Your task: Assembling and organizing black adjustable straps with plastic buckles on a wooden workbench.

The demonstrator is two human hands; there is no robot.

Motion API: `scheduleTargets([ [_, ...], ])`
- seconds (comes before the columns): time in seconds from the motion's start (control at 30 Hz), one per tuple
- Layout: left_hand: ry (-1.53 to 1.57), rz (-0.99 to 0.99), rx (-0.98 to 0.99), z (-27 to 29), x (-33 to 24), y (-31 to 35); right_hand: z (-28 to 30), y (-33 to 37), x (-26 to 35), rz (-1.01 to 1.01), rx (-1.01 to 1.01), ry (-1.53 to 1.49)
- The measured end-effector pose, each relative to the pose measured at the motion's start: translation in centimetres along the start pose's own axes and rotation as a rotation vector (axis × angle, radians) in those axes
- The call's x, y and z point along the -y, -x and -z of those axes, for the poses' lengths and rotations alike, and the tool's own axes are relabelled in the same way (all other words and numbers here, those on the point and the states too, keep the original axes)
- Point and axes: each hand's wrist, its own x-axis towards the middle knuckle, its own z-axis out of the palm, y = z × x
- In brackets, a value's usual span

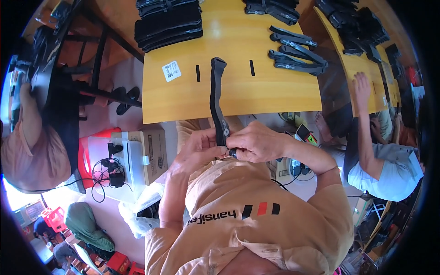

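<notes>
Both the left hand (198,149) and the right hand (256,142) are pinching the long black strap (216,98) with closed fingers, just below the bench (229,98) edge.

Yellow wooden table (238,96) bears black straps (295,52) and stacked black pads (168,23).

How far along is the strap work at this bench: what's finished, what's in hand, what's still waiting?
Looks done: a few black straps lie spread out singly at the table's far right. In hand: the left hand and right hand hold the near end of one long black strap, its far end resting on the table. Possibly left: a stack of black pieces at the far left, though whether they are finished cannot be told.
</notes>
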Motion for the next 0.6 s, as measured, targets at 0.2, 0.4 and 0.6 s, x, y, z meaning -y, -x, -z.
scheduleTargets([
  [0.2, 0.061, -0.029, -0.017, -0.8, 0.0, 0.3, 0.7, 0.1, 0.5, -0.128, 0.077, -0.189],
  [0.4, 0.075, -0.076, 0.04, 0.0, 0.4, 0.5, 0.1, 0.2, 1.3, -0.376, 0.073, -0.794],
  [0.6, 0.234, -0.068, 0.064, -0.3, -0.4, 0.3, -0.6, 0.1, 0.4, -0.436, -0.116, -1.591],
])
